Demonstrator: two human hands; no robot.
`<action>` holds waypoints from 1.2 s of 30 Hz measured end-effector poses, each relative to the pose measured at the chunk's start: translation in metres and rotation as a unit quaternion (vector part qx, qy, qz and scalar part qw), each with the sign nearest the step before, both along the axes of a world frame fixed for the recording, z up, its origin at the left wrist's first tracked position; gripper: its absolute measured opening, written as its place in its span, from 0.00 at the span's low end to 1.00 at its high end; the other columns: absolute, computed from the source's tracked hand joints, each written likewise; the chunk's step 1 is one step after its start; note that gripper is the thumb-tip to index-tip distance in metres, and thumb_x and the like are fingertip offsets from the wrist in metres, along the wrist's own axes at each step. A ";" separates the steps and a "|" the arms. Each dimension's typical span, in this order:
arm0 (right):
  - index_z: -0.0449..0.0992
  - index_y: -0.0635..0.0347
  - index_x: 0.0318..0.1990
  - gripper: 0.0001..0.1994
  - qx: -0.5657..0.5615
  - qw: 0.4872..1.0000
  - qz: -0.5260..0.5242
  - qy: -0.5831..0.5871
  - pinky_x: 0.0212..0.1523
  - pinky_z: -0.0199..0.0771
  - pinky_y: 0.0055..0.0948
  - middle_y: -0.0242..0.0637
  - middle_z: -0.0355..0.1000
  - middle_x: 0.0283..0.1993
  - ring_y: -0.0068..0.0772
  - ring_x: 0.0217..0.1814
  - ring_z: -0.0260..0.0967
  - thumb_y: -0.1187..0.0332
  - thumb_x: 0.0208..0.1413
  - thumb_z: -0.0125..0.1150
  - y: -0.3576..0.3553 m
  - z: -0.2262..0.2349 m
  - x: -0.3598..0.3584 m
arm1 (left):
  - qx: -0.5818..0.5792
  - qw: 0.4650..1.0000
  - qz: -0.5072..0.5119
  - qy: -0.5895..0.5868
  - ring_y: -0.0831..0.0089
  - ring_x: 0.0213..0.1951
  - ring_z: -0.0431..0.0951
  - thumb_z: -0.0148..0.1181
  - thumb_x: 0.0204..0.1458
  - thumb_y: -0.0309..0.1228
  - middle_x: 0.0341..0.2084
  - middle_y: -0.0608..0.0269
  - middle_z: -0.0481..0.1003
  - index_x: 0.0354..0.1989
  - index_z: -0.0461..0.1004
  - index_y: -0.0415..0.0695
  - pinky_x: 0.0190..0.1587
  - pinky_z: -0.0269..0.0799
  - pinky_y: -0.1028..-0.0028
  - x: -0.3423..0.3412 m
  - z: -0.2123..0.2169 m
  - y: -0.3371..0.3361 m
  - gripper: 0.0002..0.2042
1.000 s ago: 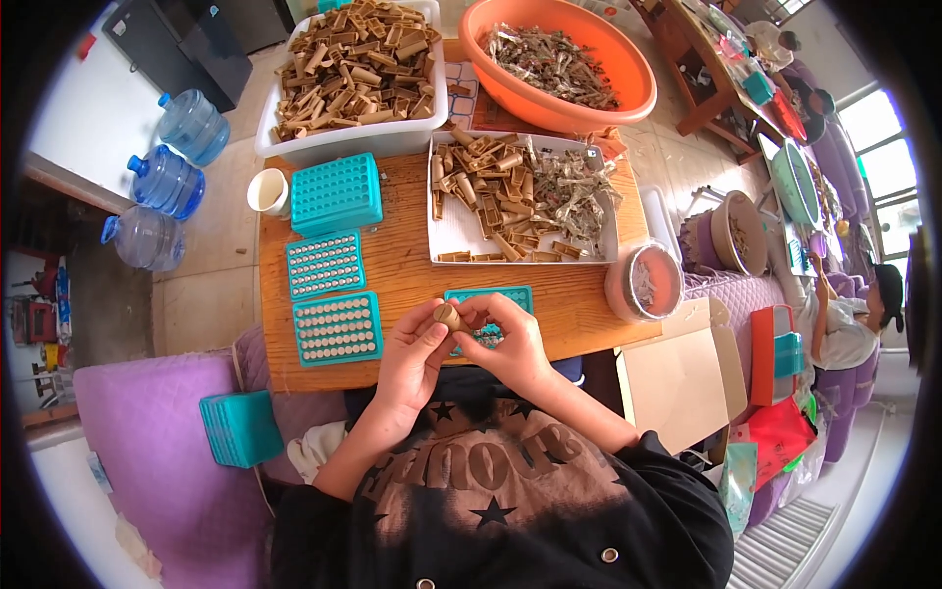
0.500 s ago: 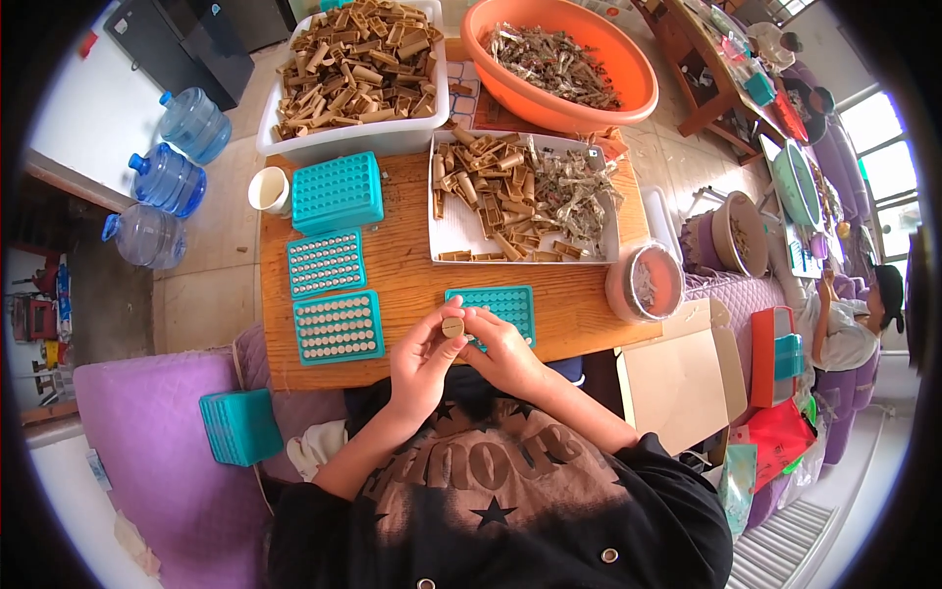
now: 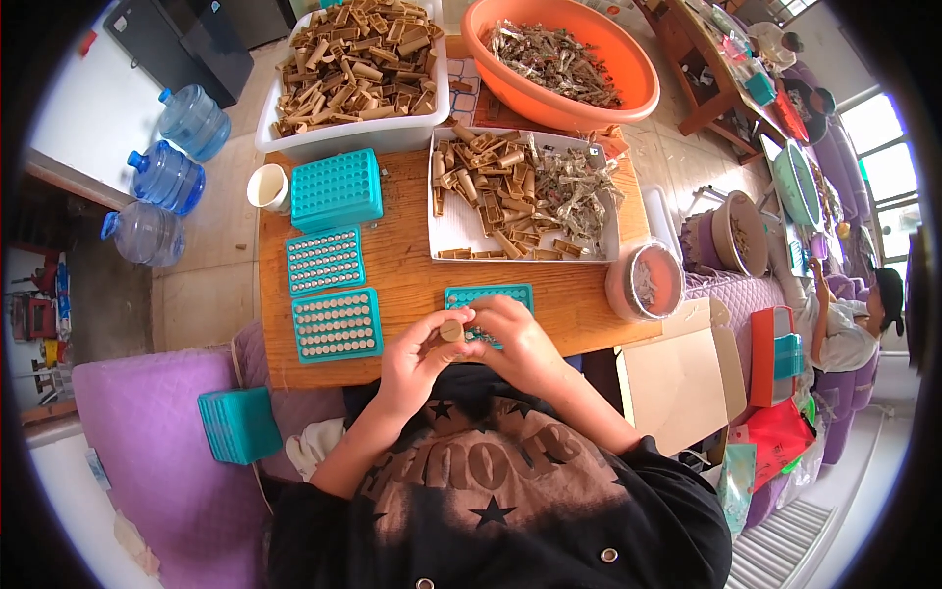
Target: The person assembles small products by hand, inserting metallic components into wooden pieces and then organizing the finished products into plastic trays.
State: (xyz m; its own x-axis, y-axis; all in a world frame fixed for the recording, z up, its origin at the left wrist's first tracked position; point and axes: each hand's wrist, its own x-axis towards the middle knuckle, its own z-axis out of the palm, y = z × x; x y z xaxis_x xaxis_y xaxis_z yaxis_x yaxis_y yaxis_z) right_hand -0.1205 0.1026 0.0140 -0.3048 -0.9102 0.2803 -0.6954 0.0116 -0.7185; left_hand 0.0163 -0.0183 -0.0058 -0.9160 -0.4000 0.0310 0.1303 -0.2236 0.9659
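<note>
Between the fingers of my left hand [image 3: 410, 361] is a tan plastic tube [image 3: 451, 331], its round end turned up toward me. My right hand [image 3: 520, 344] is closed at the tube's right side, and its fingertips seem to pinch the same piece. Just beyond my hands lies a teal tray [image 3: 500, 292] with rows of holes, partly covered by the fingers. To the left sit a teal tray [image 3: 339, 355] filled with round tan-topped pieces and another teal tray [image 3: 326, 287] with silvery-tipped pieces. A stack of teal trays [image 3: 336, 187] stands behind them.
A white box [image 3: 491, 257] holds tan half-tubes and small clear-wrapped parts. Behind it stand a white bin [image 3: 353, 142] and an orange basin [image 3: 559, 110]. A pink tub [image 3: 655, 285] is at the table's right edge, an open cardboard box [image 3: 677, 368] below. Another person [image 3: 849, 334] sits far right.
Both hands have dipped slightly toward me with the tube. My right hand has turned, its knuckles now higher, and its fingers have closed in around the tube's side.
</note>
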 end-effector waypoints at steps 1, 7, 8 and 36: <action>0.69 0.65 0.43 0.18 0.000 1.000 0.000 0.001 0.41 0.69 0.39 0.44 0.69 0.43 0.47 0.41 0.68 0.69 0.46 0.65 0.003 0.003 -0.004 | 0.022 1.000 0.014 -0.005 0.71 0.48 0.73 0.59 0.51 0.22 0.47 0.53 0.72 0.50 0.67 0.35 0.52 0.69 0.73 0.001 0.000 0.000 0.17; 0.67 0.64 0.54 0.26 0.006 0.955 0.025 -0.297 0.50 0.69 0.32 0.44 0.69 0.51 0.37 0.52 0.68 0.63 0.48 0.65 0.001 0.023 0.000 | -0.044 0.998 0.037 -0.031 0.73 0.43 0.76 0.59 0.49 0.20 0.41 0.57 0.76 0.48 0.69 0.36 0.46 0.74 0.75 -0.002 0.008 0.007 0.16; 0.65 0.63 0.56 0.27 0.018 0.973 0.042 -0.228 0.51 0.69 0.32 0.43 0.68 0.53 0.37 0.53 0.67 0.64 0.49 0.64 0.000 0.024 -0.001 | -0.079 0.995 0.047 -0.033 0.74 0.42 0.77 0.60 0.49 0.20 0.39 0.58 0.76 0.47 0.70 0.36 0.44 0.74 0.75 -0.003 0.010 0.009 0.15; 0.67 0.65 0.49 0.17 0.063 0.854 0.026 -0.516 0.43 0.71 0.23 0.33 0.71 0.39 0.22 0.43 0.69 0.75 0.52 0.61 0.011 0.005 -0.001 | 0.238 0.968 -0.041 0.070 0.70 0.41 0.74 0.62 0.50 0.26 0.42 0.62 0.69 0.48 0.67 0.40 0.45 0.70 0.75 -0.002 -0.001 0.006 0.17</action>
State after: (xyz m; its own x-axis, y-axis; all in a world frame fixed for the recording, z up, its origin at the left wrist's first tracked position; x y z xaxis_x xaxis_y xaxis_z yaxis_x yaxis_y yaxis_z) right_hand -0.1212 0.1138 0.0194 -0.2886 -0.9332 -0.2139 0.3056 0.1220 -0.9443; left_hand 0.0144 -0.0123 -0.0066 -0.9453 -0.3259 -0.0131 0.2154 -0.6540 0.7251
